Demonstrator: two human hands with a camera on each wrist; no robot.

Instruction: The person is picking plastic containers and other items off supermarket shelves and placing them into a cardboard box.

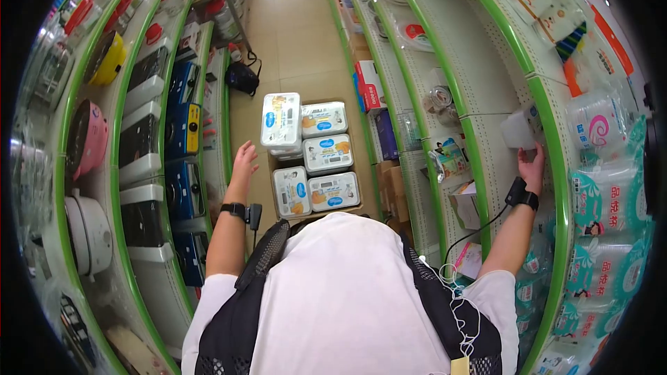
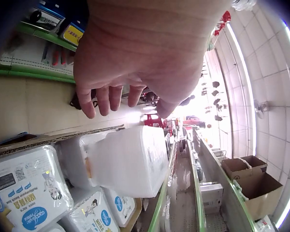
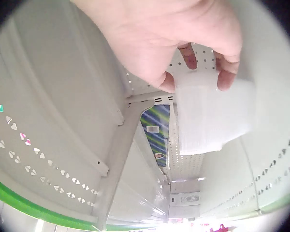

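Left grip [image 1: 244, 156] spread and low; right grip [image 1: 533, 164] high, fingers curled.

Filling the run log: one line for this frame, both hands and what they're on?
left hand: open, over stacked pack, apart | right hand: grips white pack at shelf | stacked pack: atop other packs

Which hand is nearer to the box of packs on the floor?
Left. The left hand is open, right beside the stacked packs in the box. The right hand is away at the shelf, gripping a white pack.
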